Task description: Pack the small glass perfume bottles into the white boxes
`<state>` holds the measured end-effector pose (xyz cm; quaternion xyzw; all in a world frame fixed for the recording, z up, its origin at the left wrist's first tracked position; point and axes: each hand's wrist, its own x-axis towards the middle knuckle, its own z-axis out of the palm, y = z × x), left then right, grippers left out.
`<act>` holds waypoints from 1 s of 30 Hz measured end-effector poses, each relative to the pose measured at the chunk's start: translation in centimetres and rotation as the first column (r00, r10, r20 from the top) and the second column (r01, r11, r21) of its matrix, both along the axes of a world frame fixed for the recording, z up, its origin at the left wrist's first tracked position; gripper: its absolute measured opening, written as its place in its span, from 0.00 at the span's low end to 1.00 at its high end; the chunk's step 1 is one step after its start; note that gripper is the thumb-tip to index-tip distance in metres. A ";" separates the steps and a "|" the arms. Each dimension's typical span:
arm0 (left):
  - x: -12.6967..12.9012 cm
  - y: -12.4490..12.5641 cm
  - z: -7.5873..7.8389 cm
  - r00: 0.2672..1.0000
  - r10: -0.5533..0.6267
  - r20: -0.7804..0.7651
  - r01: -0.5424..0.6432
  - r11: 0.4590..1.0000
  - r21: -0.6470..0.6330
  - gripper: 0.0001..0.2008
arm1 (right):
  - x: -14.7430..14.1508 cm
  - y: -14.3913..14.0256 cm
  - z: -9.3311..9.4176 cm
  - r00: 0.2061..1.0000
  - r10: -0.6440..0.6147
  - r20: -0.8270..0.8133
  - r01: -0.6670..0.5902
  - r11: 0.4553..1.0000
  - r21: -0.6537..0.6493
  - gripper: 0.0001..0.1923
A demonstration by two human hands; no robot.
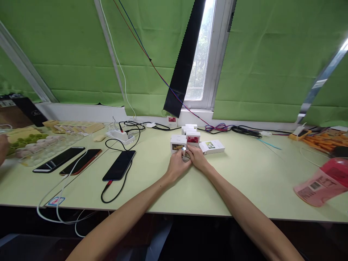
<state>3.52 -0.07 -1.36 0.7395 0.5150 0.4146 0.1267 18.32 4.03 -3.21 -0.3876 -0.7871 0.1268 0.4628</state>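
The small shiny object (pixel 186 158) is between the hands over the pale table (pixel 163 199), just in front of the upright white boxes (pixel 178 140); the left hand (pixel 177 164) appears curled around it, while the right hand (pixel 198 157) has its fingers bent against its other side, though I cannot tell whether they grip. It looks light, stiff and smooth, so probably slippery, and perhaps breakable if glass; a gentle pinch on opposite sides seems the surest hold, with fingertips rather than palm.
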 end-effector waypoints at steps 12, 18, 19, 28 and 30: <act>-0.5 1.3 -0.2 0.999 0.020 0.042 -0.020 1.000 -0.012 0.11 | -0.4 -0.9 0.9 0.999 0.009 0.047 -0.006 0.998 -0.058 0.21; -1.4 3.1 -0.1 1.000 -0.018 0.014 0.018 1.000 -0.024 0.18 | 0.8 -0.7 1.1 0.985 -0.163 -0.048 0.163 0.987 0.000 0.18; -1.6 3.5 -0.2 1.000 -0.018 -0.003 0.017 0.999 -0.030 0.20 | 1.3 -0.7 1.3 0.978 -0.197 -0.067 0.198 0.980 0.012 0.17; -3.7 6.0 -0.3 0.996 -0.086 -0.004 0.086 0.996 -0.027 0.24 | 8.2 0.1 3.1 0.852 -0.521 -0.046 0.521 0.853 -0.027 0.17; -3.9 6.2 -0.3 0.993 -0.117 0.011 0.118 0.993 -0.023 0.24 | 9.7 0.1 3.1 0.848 -0.529 0.032 0.530 0.845 -0.072 0.17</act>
